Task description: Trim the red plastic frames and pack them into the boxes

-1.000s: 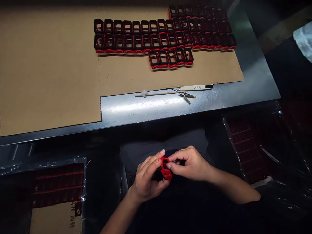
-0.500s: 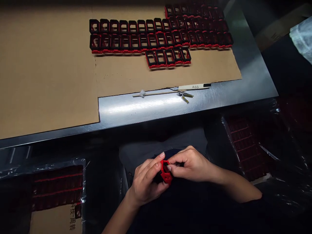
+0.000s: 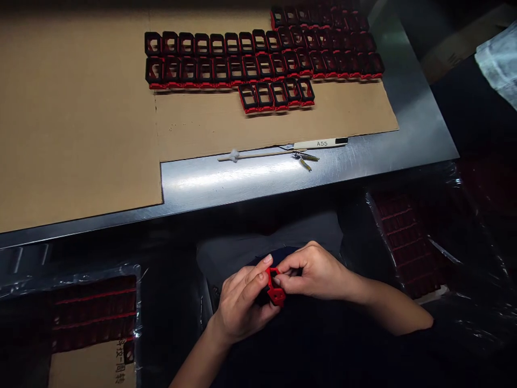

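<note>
Low in front of my body, my left hand (image 3: 244, 299) is wrapped round a small red and black plastic frame (image 3: 277, 294), its fingers on the left side and its thumb underneath. The frame is tilted, with its red side showing. My right hand (image 3: 309, 272) is closed in a pinch at the frame's upper right edge, the fingertips reaching to its opening. Whether a smaller piece is between those fingertips is hidden.
Rows of similar black and red frames (image 3: 218, 70) stand on cardboard (image 3: 81, 134) over a metal table (image 3: 202, 183). A white-handled knife marked A55 (image 3: 321, 144), a cotton-tipped stick (image 3: 258, 156) and small clippers (image 3: 304, 159) lie near its edge. Plastic-lined boxes with frames (image 3: 95, 310) flank me.
The view has shifted slightly, so the table appears a little further left. Both hands keep nearly the same hold on the frame, with only a slight movement of the right fingertips.
</note>
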Action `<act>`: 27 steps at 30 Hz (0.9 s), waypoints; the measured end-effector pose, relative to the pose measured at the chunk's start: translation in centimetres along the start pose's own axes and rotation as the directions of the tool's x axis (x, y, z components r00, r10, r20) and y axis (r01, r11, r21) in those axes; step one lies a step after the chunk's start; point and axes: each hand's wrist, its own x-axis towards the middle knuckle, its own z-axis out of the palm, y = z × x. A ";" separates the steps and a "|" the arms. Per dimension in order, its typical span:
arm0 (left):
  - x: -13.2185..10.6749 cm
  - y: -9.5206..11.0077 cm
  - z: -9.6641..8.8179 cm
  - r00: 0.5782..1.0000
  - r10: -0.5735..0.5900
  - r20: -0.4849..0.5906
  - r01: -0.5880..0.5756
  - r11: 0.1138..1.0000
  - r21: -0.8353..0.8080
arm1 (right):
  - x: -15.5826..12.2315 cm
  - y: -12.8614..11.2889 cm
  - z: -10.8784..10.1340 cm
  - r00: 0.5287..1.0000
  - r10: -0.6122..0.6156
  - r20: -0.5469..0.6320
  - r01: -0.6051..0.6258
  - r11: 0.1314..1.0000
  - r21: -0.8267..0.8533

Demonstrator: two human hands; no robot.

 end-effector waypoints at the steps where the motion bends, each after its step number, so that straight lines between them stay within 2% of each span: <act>1: 0.1 0.0 0.0 1.000 0.002 0.001 -0.002 1.000 -0.004 | 0.0 -0.1 0.1 1.000 0.010 -0.012 -0.010 1.000 0.007; 4: 0.1 0.1 -0.2 1.000 -0.005 0.002 0.005 1.000 -0.011 | 0.0 -0.2 -0.2 1.000 -0.010 0.003 0.010 1.000 -0.011; 10: 0.0 0.2 -0.4 0.999 -0.032 0.006 0.032 0.999 -0.026 | -0.4 -0.2 -1.5 0.985 -0.099 0.141 0.096 0.995 0.023; 12: 0.0 0.2 -0.4 0.999 -0.039 0.004 0.039 0.999 -0.019 | -0.4 -0.3 -1.2 0.992 -0.076 0.103 0.074 0.997 0.024; 15: 0.1 0.2 -0.3 1.000 -0.012 -0.012 0.012 1.000 -0.019 | -0.3 -0.6 -0.6 0.999 -0.043 -0.029 0.041 0.998 -0.040; 16: 0.1 0.2 -0.3 1.000 -0.007 -0.015 0.007 1.000 -0.024 | -0.3 -0.6 -0.5 0.998 -0.050 -0.042 0.047 0.997 -0.067; 18: -0.2 0.1 -0.2 0.999 -0.030 -0.022 0.029 0.999 -0.042 | -0.3 -0.7 -0.8 0.996 -0.083 0.017 0.084 0.994 -0.075; 20: -0.7 0.0 -0.2 0.995 -0.095 -0.044 0.091 0.993 -0.077 | -0.5 -0.5 -1.5 0.992 -0.095 0.087 0.096 0.995 -0.006; 23: -1.5 0.2 0.2 0.970 -0.221 -0.097 0.198 0.958 -0.206 | -0.6 0.3 -2.0 0.999 0.010 0.050 -0.015 0.995 0.098; 25: -1.9 0.4 0.6 0.937 -0.336 -0.093 0.288 0.896 -0.339 | -0.5 0.9 -1.5 0.993 0.087 0.079 -0.100 0.979 0.176; 27: -2.0 0.8 1.0 0.892 -0.449 -0.054 0.378 0.804 -0.459 | -0.2 1.4 -0.5 0.976 0.106 0.190 -0.169 0.918 0.359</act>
